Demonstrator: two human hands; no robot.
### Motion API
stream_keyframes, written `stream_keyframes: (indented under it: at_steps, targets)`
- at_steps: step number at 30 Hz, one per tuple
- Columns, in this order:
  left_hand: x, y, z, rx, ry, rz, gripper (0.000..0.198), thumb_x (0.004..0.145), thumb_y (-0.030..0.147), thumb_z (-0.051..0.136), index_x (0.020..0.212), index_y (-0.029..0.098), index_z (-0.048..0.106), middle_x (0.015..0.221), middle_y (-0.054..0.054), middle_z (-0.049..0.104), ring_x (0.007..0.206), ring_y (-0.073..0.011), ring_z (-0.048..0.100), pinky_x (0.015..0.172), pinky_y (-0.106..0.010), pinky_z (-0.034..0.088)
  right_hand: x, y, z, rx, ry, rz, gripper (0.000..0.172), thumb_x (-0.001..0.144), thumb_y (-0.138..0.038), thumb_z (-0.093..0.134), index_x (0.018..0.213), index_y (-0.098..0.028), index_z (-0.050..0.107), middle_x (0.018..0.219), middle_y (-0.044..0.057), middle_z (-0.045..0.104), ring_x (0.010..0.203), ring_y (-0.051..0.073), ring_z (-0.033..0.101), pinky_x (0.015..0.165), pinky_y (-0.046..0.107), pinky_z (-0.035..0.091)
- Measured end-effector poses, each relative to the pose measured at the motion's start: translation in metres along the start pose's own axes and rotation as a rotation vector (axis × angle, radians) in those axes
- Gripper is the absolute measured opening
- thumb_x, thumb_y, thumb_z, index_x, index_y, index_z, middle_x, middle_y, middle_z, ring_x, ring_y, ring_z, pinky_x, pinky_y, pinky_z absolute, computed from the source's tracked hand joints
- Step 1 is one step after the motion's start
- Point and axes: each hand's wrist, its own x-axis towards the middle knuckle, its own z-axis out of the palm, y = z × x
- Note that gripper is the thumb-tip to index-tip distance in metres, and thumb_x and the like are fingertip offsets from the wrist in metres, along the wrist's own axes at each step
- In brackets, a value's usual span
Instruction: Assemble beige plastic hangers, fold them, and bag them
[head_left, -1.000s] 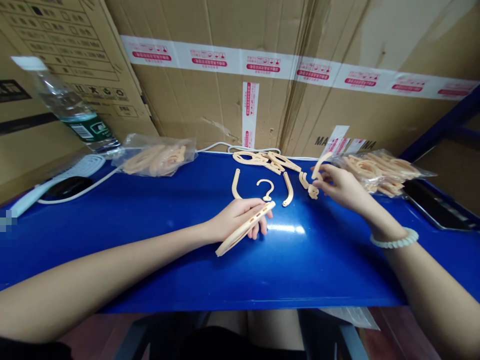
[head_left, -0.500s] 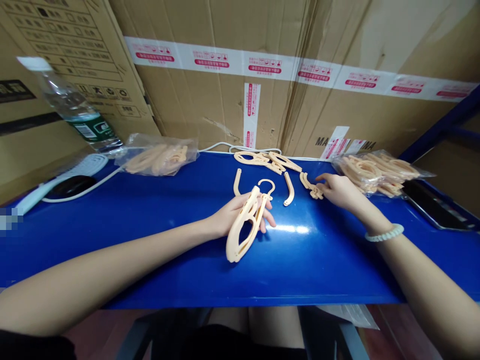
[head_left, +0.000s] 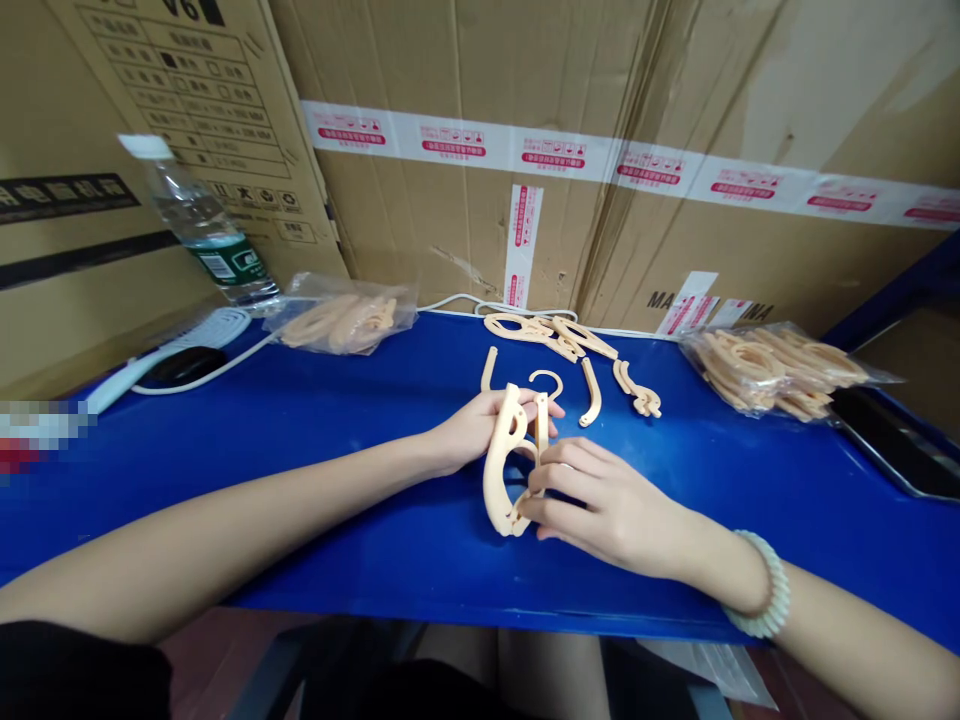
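Observation:
A beige plastic folding hanger [head_left: 495,485] is held over the front half of the blue table, its two arms folded close together. My left hand [head_left: 474,428] is closed round its upper end from the left, the fingertips showing on the far side. Just beyond those fingers a curved hook [head_left: 553,380] shows; its joint is hidden. My right hand [head_left: 600,500] grips the hanger's right arm near the lower end. Behind lie loose curved strips [head_left: 591,390], one partly behind my left hand, and a cluster of small hanger parts [head_left: 639,390].
More hanger pieces [head_left: 521,328] lie at the back by a white cable. Bagged hanger parts [head_left: 341,318] sit at the left, and another bag [head_left: 765,365] at the right beside a black phone [head_left: 900,435]. A water bottle [head_left: 217,240] leans near cardboard boxes [head_left: 450,220].
My right hand has left the small parts at the right and come to the hanger, gripping its lower end. The hanger has turned more upright in my left hand. The view has shifted slightly.

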Motion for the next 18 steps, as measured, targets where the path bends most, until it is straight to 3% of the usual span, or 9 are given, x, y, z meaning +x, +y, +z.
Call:
stream_keyframes:
  at_steps: [4,8,10,14,18]
  targets:
    - [-0.002,0.004,0.002,-0.122,0.071,-0.03,0.037,0.093,0.04,0.066,0.116,0.01,0.069,0.091,-0.011,0.075,0.083,-0.0211,0.071,0.078,-0.033,0.057,-0.002,0.004,0.005,-0.072,0.024,0.008,0.013,0.102,-0.019,0.055,0.105,-0.017,0.068,0.103,0.007,0.07,0.103,0.021,0.06,0.099,0.042,0.048]
    - [-0.004,0.005,0.005,-0.295,0.139,-0.044,0.06,0.101,0.059,0.041,0.125,0.008,0.061,0.097,-0.018,0.075,0.089,-0.0265,0.073,0.08,-0.038,0.059,-0.004,0.011,0.007,-0.127,0.058,0.009,0.014,0.102,-0.017,0.054,0.105,-0.016,0.067,0.102,0.007,0.07,0.107,0.022,0.06,0.099,0.043,0.048]
    - [-0.006,0.003,0.008,-0.287,0.132,-0.032,0.06,0.101,0.06,0.04,0.122,0.008,0.061,0.101,-0.019,0.075,0.092,-0.0277,0.073,0.083,-0.039,0.058,-0.004,0.014,0.008,-0.159,0.093,0.017,0.015,0.103,-0.015,0.052,0.102,-0.017,0.068,0.099,0.006,0.07,0.104,0.021,0.06,0.1,0.043,0.048]
    - [-0.015,-0.004,0.016,-0.003,0.144,0.081,0.032,0.096,0.044,0.061,0.104,0.013,0.063,0.097,-0.01,0.075,0.089,-0.0239,0.072,0.083,-0.036,0.057,-0.006,0.017,0.011,-0.255,0.155,0.001,0.019,0.102,-0.011,0.051,0.097,-0.017,0.068,0.102,0.006,0.071,0.106,0.022,0.059,0.103,0.045,0.047]
    - [-0.023,-0.008,0.019,0.307,0.21,0.191,0.033,0.102,0.044,0.049,0.091,0.015,0.061,0.081,-0.003,0.071,0.076,-0.0178,0.068,0.073,-0.029,0.054,-0.007,0.016,0.008,-0.364,0.171,-0.009,0.016,0.099,-0.01,0.055,0.094,-0.018,0.068,0.102,0.006,0.072,0.109,0.022,0.059,0.106,0.047,0.043]
